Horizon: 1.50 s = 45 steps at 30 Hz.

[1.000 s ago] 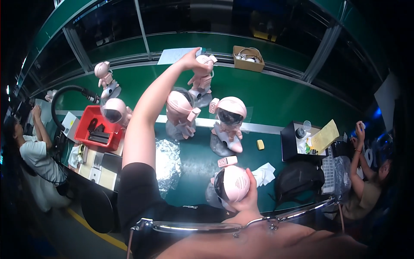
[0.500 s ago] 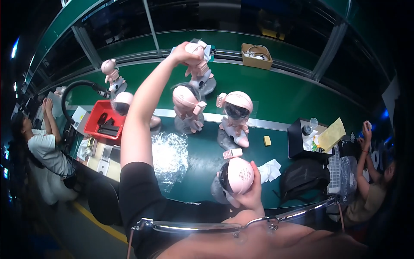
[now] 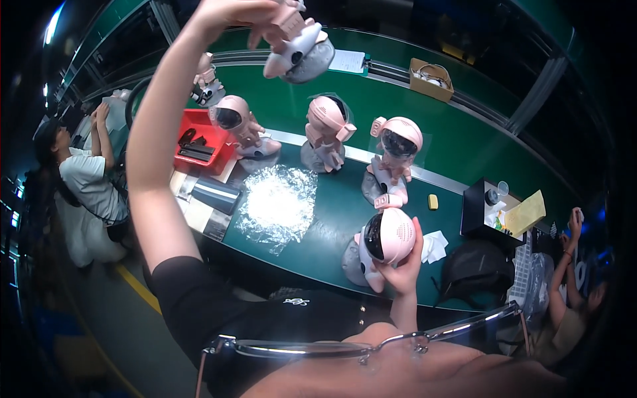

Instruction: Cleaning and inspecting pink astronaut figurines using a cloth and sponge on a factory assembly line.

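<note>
At the top of the head view, my left hand (image 3: 232,12) grips a pink astronaut figurine (image 3: 295,46) with a grey rocky base. The figurine is up in the air and tilted, its head cut off by the picture's edge. Close to me, my right hand (image 3: 403,268) is closed round the back of the helmet of a second astronaut figurine (image 3: 397,235), which leans with its dark visor to the left. Three more of the kind stand beyond: a left one (image 3: 242,132), a middle one (image 3: 327,132) and a right one (image 3: 396,149), the last two with clear film about their heads.
Crinkled clear film (image 3: 279,205) shines on the green table. A red bin (image 3: 199,142) holds dark parts. Rightward lie a yellow block (image 3: 433,201), white tissue (image 3: 434,247), a black box (image 3: 472,211) and a black bag (image 3: 478,275). A cardboard box (image 3: 431,79) stands behind. People sit at both sides.
My left hand has raised the far figurine off the green surface and carried it left, uncovering a clipboard. My right hand stays on the near figurine. The whole view has shifted.
</note>
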Tool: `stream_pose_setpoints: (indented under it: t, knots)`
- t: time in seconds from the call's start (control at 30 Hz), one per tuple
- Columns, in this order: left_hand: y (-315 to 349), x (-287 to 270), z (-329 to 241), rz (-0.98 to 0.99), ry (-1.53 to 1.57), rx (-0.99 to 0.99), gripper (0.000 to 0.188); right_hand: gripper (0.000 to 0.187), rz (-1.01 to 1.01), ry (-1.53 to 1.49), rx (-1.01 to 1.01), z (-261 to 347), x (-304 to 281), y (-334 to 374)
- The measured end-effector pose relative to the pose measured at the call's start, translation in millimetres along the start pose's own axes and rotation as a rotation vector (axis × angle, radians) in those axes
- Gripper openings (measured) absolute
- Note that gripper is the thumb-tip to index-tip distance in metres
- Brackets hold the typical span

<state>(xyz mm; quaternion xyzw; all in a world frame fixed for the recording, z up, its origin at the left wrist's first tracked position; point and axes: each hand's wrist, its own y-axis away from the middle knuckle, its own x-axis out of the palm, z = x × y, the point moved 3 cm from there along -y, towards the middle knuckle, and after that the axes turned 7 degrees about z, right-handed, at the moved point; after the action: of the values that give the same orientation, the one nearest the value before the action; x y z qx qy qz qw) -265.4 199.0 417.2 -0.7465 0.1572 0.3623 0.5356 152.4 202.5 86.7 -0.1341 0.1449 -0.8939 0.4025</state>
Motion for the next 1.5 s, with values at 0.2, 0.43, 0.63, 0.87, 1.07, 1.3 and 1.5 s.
stream_pose_setpoints:
  t: [0.2, 0.43, 0.63, 0.87, 1.07, 1.3, 1.5]
  knots:
    - [-34.8, 23.4, -156.4, -0.167, 0.183, -0.859, 0.046, 0.103, 0.033, -0.019, 0.020, 7.2, 0.8, -3.4]
    - [95.6, 69.9, -161.9, -0.206, -0.143, -1.173, 0.074, 0.096, -0.013, 0.085, 0.208, 4.4, 0.0, 3.6]
    - [157.2, 158.7, -159.0, -0.381, 0.042, -1.377, 0.087, 0.101, 0.014, 0.324, 0.174, 18.4, 8.6, 2.0]
    - [158.8, 190.1, -142.1, -0.323, -0.228, -1.302, 0.087, 0.059, -0.072, 0.387, 0.279, -2.0, 4.8, 9.0]
    - [163.3, 196.8, -135.0, -0.268, -0.279, -1.358, 0.096, 0.050, -0.122, 0.394, 0.295, -0.5, 1.0, 13.9]
    - [156.5, 197.0, -142.1, -0.331, -0.204, -1.212, 0.103, 0.052, -0.163, 0.278, 0.253, 10.5, 9.0, 6.7]
    - [144.7, 237.0, -184.9, -0.705, -0.911, -0.767, 0.057, 0.052, -0.027, 0.046, 0.092, 32.9, -9.5, -17.2]
